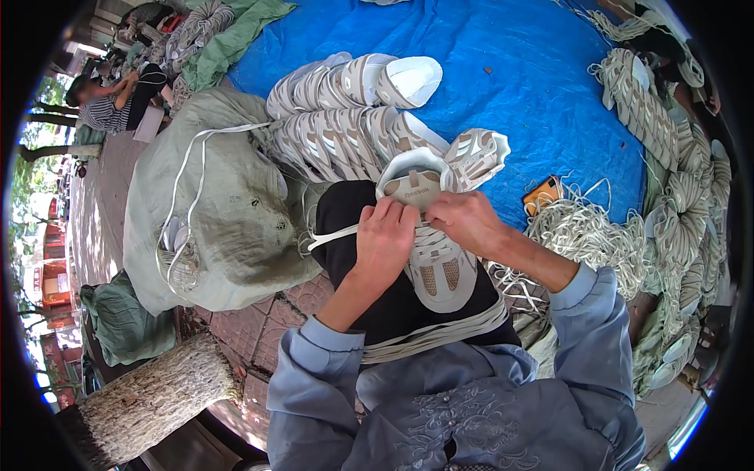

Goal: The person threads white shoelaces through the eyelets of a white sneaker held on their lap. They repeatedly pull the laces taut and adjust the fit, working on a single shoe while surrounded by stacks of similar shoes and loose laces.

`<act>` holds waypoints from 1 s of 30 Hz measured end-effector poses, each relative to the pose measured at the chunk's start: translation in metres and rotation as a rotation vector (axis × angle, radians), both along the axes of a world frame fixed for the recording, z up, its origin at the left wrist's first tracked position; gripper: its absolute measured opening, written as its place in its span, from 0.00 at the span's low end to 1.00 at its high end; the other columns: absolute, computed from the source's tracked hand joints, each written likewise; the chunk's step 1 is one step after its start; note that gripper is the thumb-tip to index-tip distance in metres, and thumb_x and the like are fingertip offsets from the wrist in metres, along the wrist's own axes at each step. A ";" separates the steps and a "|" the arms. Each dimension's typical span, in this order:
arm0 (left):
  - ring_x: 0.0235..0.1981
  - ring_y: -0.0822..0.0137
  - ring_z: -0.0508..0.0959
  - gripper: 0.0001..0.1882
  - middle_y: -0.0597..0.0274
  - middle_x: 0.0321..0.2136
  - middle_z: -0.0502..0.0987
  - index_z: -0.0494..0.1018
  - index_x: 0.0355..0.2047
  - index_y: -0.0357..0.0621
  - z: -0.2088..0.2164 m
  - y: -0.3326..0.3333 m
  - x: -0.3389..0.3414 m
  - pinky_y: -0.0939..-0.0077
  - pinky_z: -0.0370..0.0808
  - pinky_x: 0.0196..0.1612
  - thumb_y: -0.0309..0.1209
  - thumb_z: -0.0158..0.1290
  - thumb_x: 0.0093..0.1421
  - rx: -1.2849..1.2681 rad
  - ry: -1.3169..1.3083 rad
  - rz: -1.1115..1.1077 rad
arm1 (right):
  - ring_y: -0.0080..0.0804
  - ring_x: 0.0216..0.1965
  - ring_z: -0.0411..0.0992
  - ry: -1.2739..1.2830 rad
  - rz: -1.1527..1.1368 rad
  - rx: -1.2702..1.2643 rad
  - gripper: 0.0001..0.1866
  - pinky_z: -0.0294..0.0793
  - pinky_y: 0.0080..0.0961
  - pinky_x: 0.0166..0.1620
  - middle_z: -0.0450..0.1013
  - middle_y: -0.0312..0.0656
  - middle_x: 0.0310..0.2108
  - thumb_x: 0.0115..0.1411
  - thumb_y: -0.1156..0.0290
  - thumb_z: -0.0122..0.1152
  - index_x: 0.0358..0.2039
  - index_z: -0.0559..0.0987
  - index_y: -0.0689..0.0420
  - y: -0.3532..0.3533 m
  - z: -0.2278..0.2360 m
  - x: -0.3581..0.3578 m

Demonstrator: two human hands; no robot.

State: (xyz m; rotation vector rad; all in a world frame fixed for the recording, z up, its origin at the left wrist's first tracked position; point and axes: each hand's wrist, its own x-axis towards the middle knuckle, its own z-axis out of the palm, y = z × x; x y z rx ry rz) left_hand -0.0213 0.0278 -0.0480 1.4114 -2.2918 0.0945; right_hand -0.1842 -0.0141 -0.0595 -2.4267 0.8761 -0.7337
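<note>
A beige and white shoe upper with tan mesh at the toe lies on my black-clad lap, its toe pointing toward me. Both hands are closed at its top eyelets, just below the tongue. My left hand pinches at the left edge, with a flat white shoelace sticking out beside it. From the other side, my right hand grips the right edge; its fingertips are partly hidden. Laces criss-cross the upper's front. A bundle of pale laces stretches across my lap.
Two rows of nested shoe uppers and a single upper lie on a blue tarp. Right stand a tangled lace pile, an orange object and bundled uppers. Left are a grey-green sack, a log and a seated person.
</note>
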 end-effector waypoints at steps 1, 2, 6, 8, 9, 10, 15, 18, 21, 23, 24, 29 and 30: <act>0.30 0.64 0.69 0.10 0.62 0.21 0.68 0.68 0.23 0.42 0.000 0.000 0.000 0.72 0.65 0.30 0.21 0.53 0.37 0.012 0.032 -0.004 | 0.39 0.20 0.71 0.018 -0.031 -0.032 0.02 0.70 0.31 0.21 0.67 0.42 0.19 0.42 0.76 0.54 0.18 0.71 0.58 0.002 0.001 -0.001; 0.30 0.65 0.69 0.10 0.63 0.21 0.68 0.68 0.23 0.43 0.000 0.000 -0.001 0.72 0.65 0.30 0.21 0.53 0.37 0.018 0.047 0.000 | 0.38 0.19 0.71 0.052 -0.054 -0.068 0.02 0.70 0.30 0.20 0.67 0.42 0.18 0.41 0.76 0.54 0.17 0.70 0.59 0.003 0.002 -0.001; 0.31 0.66 0.69 0.09 0.64 0.19 0.66 0.67 0.21 0.44 0.001 0.002 -0.002 0.72 0.64 0.29 0.23 0.53 0.35 0.003 0.074 0.015 | 0.36 0.19 0.71 0.169 -0.104 -0.162 0.02 0.70 0.26 0.19 0.66 0.42 0.17 0.40 0.76 0.53 0.17 0.69 0.59 0.006 0.006 -0.001; 0.31 0.66 0.68 0.09 0.64 0.19 0.66 0.67 0.20 0.44 0.001 0.002 -0.002 0.72 0.63 0.29 0.23 0.53 0.35 -0.002 0.079 0.019 | 0.36 0.19 0.71 0.218 -0.105 -0.156 0.02 0.71 0.26 0.19 0.66 0.42 0.17 0.40 0.76 0.53 0.17 0.70 0.59 0.007 0.005 -0.001; 0.31 0.66 0.68 0.08 0.64 0.19 0.66 0.67 0.19 0.44 0.001 0.002 -0.002 0.72 0.63 0.29 0.23 0.53 0.35 0.004 0.083 0.025 | 0.37 0.19 0.71 0.239 -0.098 -0.141 0.02 0.71 0.27 0.20 0.66 0.43 0.17 0.40 0.77 0.53 0.17 0.70 0.60 0.007 0.005 -0.001; 0.31 0.66 0.68 0.08 0.64 0.19 0.66 0.67 0.19 0.44 0.002 0.003 -0.003 0.72 0.63 0.30 0.23 0.53 0.35 0.012 0.086 0.027 | 0.37 0.19 0.71 0.258 -0.095 -0.125 0.02 0.71 0.27 0.21 0.67 0.43 0.18 0.40 0.77 0.53 0.17 0.70 0.60 0.006 0.004 0.000; 0.30 0.65 0.70 0.09 0.64 0.20 0.68 0.69 0.22 0.43 0.002 0.005 -0.001 0.73 0.64 0.30 0.20 0.53 0.36 0.032 0.100 0.048 | 0.38 0.21 0.71 0.098 0.028 0.099 0.02 0.71 0.30 0.25 0.68 0.41 0.19 0.38 0.78 0.55 0.16 0.72 0.57 -0.014 -0.005 0.002; 0.30 0.66 0.70 0.09 0.64 0.20 0.68 0.70 0.22 0.43 0.002 0.006 0.002 0.73 0.64 0.30 0.20 0.54 0.36 0.034 0.119 0.050 | 0.37 0.23 0.71 0.082 0.099 0.344 0.03 0.70 0.29 0.26 0.68 0.39 0.19 0.38 0.78 0.57 0.17 0.74 0.55 -0.024 -0.007 0.005; 0.30 0.66 0.70 0.10 0.65 0.20 0.68 0.70 0.22 0.44 0.002 0.006 0.004 0.73 0.64 0.30 0.20 0.54 0.36 0.031 0.145 0.060 | 0.37 0.23 0.71 0.146 0.053 0.115 0.02 0.70 0.28 0.26 0.68 0.39 0.19 0.40 0.76 0.56 0.18 0.74 0.54 -0.021 -0.003 0.005; 0.30 0.66 0.70 0.10 0.65 0.20 0.68 0.70 0.23 0.44 0.002 0.007 0.003 0.73 0.64 0.29 0.20 0.54 0.36 0.023 0.153 0.062 | 0.36 0.23 0.71 0.160 0.009 -0.078 0.02 0.70 0.29 0.26 0.68 0.39 0.19 0.41 0.76 0.56 0.18 0.74 0.54 -0.015 0.000 0.004; 0.30 0.66 0.70 0.10 0.65 0.20 0.68 0.70 0.23 0.44 0.002 0.007 0.002 0.73 0.64 0.29 0.19 0.54 0.36 0.016 0.154 0.061 | 0.36 0.23 0.71 0.152 -0.005 -0.115 0.01 0.70 0.29 0.26 0.68 0.39 0.19 0.41 0.75 0.56 0.18 0.74 0.54 -0.012 0.002 0.003; 0.30 0.66 0.70 0.11 0.65 0.20 0.68 0.71 0.23 0.44 0.001 0.007 -0.001 0.73 0.64 0.29 0.19 0.54 0.36 0.012 0.158 0.073 | 0.37 0.22 0.71 0.125 -0.014 -0.041 0.02 0.70 0.30 0.24 0.68 0.39 0.19 0.40 0.76 0.54 0.17 0.72 0.54 -0.012 0.002 0.003; 0.30 0.66 0.70 0.11 0.65 0.20 0.68 0.71 0.23 0.44 0.000 0.007 -0.001 0.72 0.64 0.29 0.19 0.54 0.36 0.007 0.161 0.072 | 0.37 0.23 0.71 0.085 0.034 -0.070 0.02 0.70 0.31 0.24 0.69 0.40 0.19 0.40 0.77 0.53 0.16 0.72 0.55 -0.014 0.000 0.004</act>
